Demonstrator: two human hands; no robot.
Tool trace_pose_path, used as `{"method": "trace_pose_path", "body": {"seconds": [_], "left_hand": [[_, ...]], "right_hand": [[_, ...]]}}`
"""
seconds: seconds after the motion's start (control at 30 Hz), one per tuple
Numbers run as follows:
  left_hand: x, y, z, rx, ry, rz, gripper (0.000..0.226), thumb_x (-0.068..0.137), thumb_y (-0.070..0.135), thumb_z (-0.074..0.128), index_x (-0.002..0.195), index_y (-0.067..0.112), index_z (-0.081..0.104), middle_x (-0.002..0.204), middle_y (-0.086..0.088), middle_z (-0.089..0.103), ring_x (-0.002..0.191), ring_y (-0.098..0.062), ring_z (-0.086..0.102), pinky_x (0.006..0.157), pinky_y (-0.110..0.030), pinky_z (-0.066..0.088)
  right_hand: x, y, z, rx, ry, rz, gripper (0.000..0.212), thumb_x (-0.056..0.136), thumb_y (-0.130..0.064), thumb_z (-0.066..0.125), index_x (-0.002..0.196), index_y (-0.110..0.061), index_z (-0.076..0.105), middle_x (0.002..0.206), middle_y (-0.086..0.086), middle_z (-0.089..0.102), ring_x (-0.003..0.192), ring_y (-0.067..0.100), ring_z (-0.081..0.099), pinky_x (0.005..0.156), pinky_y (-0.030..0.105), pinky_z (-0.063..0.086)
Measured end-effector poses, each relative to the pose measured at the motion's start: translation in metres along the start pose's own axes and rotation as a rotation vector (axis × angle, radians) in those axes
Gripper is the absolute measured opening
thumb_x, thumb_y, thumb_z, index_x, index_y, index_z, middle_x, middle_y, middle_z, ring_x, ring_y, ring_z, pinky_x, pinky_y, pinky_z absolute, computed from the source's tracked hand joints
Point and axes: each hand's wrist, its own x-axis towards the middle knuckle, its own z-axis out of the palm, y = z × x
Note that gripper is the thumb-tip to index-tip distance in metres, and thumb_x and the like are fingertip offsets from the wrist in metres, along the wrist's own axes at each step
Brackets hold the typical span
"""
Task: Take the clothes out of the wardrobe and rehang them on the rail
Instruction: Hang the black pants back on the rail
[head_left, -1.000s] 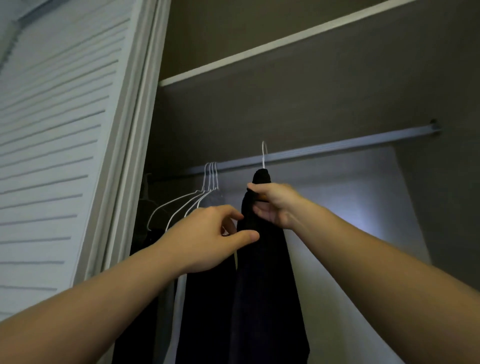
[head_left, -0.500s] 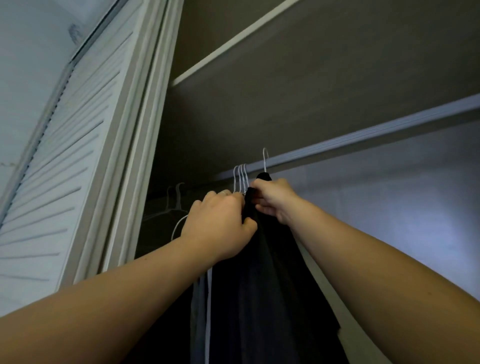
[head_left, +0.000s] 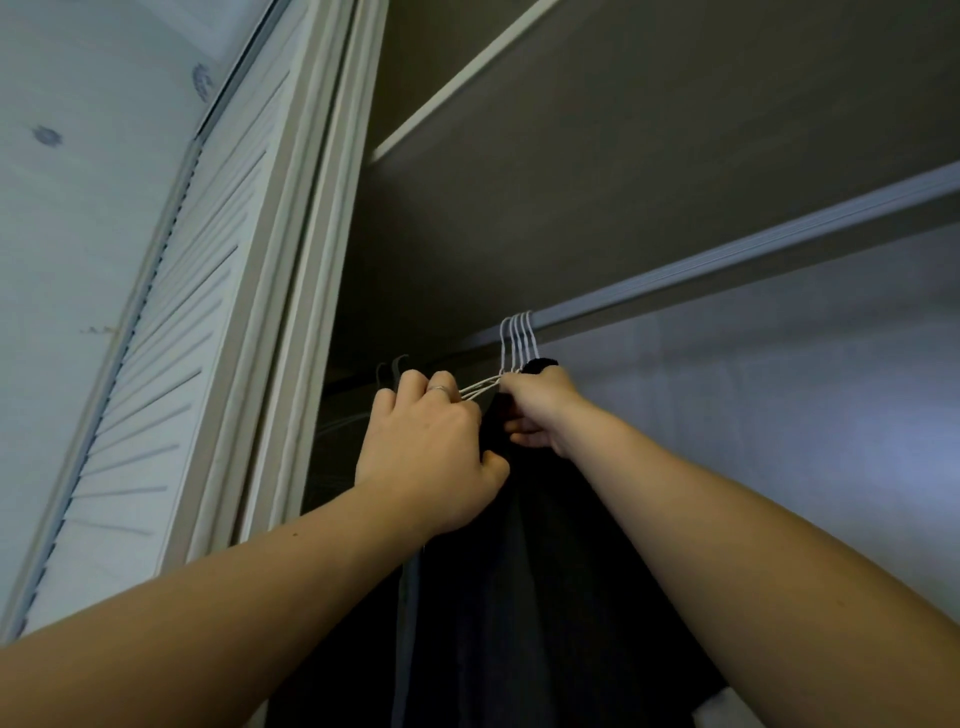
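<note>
Several white wire hangers (head_left: 517, 340) hook close together over the grey wardrobe rail (head_left: 753, 254). Dark clothes (head_left: 545, 597) hang from them, straight down between my arms. My left hand (head_left: 426, 452) is curled round the hangers' wire shoulders and the dark cloth just left of the hooks. My right hand (head_left: 540, 410) grips the black top of the rightmost garment right under the hooks. The hangers' lower parts are hidden behind my hands.
A white louvred door (head_left: 171, 338) stands open on the left, with its frame (head_left: 311, 260) beside my left hand. A shelf (head_left: 649, 130) runs just above the rail. Two dark hooks (head_left: 389, 366) sit further left on the rail. The pale back wall (head_left: 779, 426) lies to the right.
The single hanger on the right has slid left and now sits tight against the other hooks. Both hands rose nearer the rail, and my left hand closed on the hanger wires.
</note>
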Motion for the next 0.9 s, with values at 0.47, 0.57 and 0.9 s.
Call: {"method": "trace_pose_path", "body": {"seconds": [0.47, 0.57, 0.9], "left_hand": [[-0.072, -0.034, -0.066, 0.071, -0.031, 0.027, 0.039, 0.093, 0.059, 0.045, 0.122, 0.036, 0.057, 0.142, 0.007, 0.043, 0.137, -0.020, 0.030, 0.109, -0.041, 0.029], [-0.127, -0.064, -0.092, 0.022, -0.058, 0.000, 0.037, 0.095, 0.054, 0.043, 0.123, 0.035, 0.056, 0.141, 0.008, 0.046, 0.136, -0.020, 0.032, 0.109, -0.041, 0.028], [-0.364, -0.174, -0.228, 0.234, -0.225, -0.211, 0.057, 0.095, 0.058, 0.029, 0.136, 0.024, 0.049, 0.156, -0.005, 0.038, 0.146, -0.032, 0.027, 0.113, -0.053, 0.026]], "right_hand": [[-0.116, -0.016, 0.003, -0.465, 0.145, -0.466, 0.043, 0.095, -0.039, 0.053, 0.135, -0.023, 0.047, 0.133, 0.000, 0.050, 0.117, 0.017, 0.050, 0.090, 0.032, 0.044], [-0.181, -0.013, 0.025, -0.557, 0.101, -0.644, 0.048, 0.098, -0.036, 0.050, 0.143, -0.024, 0.040, 0.145, -0.003, 0.041, 0.133, 0.018, 0.038, 0.107, 0.039, 0.038], [-0.419, 0.000, 0.161, -0.601, -0.260, -0.750, 0.065, 0.095, -0.059, 0.017, 0.154, -0.036, 0.001, 0.164, -0.010, -0.002, 0.150, 0.017, -0.008, 0.118, 0.052, -0.003]]}}
